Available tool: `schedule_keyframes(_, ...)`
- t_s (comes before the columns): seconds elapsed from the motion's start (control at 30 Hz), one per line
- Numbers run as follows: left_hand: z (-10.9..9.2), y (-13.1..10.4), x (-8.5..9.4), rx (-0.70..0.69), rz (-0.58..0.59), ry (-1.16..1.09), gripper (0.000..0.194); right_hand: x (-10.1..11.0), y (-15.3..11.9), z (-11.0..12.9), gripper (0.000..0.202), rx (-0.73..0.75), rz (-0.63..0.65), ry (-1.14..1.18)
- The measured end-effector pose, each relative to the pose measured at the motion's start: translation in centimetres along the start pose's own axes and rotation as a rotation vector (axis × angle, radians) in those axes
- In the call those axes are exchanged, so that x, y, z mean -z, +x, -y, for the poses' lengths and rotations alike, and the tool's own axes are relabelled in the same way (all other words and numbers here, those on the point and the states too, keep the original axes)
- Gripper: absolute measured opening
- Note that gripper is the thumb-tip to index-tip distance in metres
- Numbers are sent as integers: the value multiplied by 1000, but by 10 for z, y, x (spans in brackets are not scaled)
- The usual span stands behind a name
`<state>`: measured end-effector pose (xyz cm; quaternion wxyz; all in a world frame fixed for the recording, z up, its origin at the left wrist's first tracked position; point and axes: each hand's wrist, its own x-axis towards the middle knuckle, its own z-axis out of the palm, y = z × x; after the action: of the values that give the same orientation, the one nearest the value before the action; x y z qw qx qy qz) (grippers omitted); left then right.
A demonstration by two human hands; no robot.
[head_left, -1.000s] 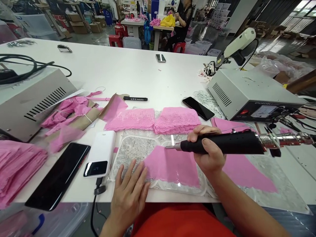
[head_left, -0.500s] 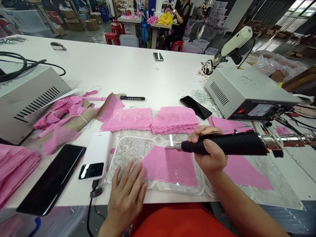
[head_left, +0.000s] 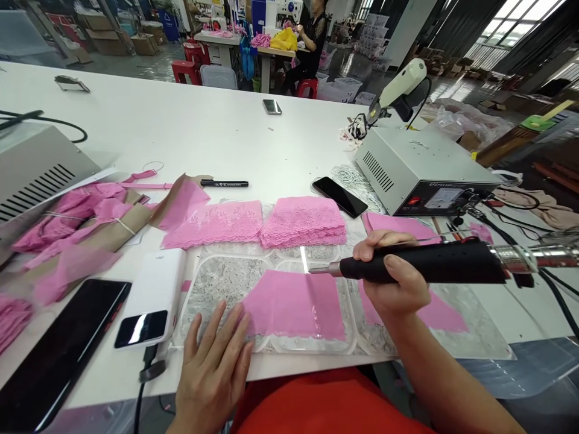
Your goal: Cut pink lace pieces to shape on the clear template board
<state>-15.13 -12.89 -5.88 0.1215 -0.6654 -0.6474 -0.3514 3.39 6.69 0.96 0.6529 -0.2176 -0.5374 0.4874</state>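
Observation:
A pink cloth piece (head_left: pixel 298 307) lies flat on a clear plastic template (head_left: pixel 203 283) with rounded compartments. My left hand (head_left: pixel 217 355) rests flat with spread fingers, its fingertips at the cloth's left corner. In my right hand (head_left: pixel 398 271) is a black corded handpiece (head_left: pixel 434 263), gripped around its body. Its narrow metal tip points left and sits at the cloth's upper edge; whether it touches, I cannot tell. Behind the template are a lace-edged pink stack (head_left: pixel 303 223) and a thinner pink lace pile (head_left: pixel 221 224). More pink cloth (head_left: pixel 443 310) lies under my right forearm.
A white power bank (head_left: pixel 156 295) and a large black phone (head_left: pixel 67 349) lie at left, near bundled pink fabric (head_left: pixel 76 211). Behind are a marker (head_left: pixel 225 183) and another phone (head_left: pixel 340 196). Grey boxes (head_left: pixel 420 163) flank the table. A person (head_left: pixel 312 45) sits beyond.
The handpiece's tip has shifted right along the cloth's upper edge. My left hand stays at the cloth's left corner. The camera view has turned slightly to the right.

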Motion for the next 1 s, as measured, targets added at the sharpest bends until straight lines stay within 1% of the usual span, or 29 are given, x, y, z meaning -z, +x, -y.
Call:
schedule_keyframes(0.07, 0, 0, 0, 9, -2, -8, 27, 6, -1, 2, 10, 2, -10, -17)
schedule_keyframes(0.17, -1, 0, -1, 17, -7, -4, 27, 10, -3, 1, 10, -18, -11, -18)
schedule_keyframes(0.4, 0, 1, 0, -8, 9, 28, 30, 10, -6, -3, 10, -66, -10, 6)
schedule_keyframes(0.6, 2, 1, 0, -23, 22, 19, 31, 10, -4, -2, 8, -58, 4, 8)
schedule_keyframes(0.7, 2, 1, 0, -14, 5, 13, 32, 20, -2, 5, 10, -32, -28, -3)
schedule_keyframes(0.87, 0, -2, 0, -20, -4, -19, 35, 46, -4, 23, 12, -4, -91, -72)
schedule_keyframes(1.0, -8, -3, -3, -27, 7, -101, 31, 56, -9, 32, 10, -7, -147, -115)
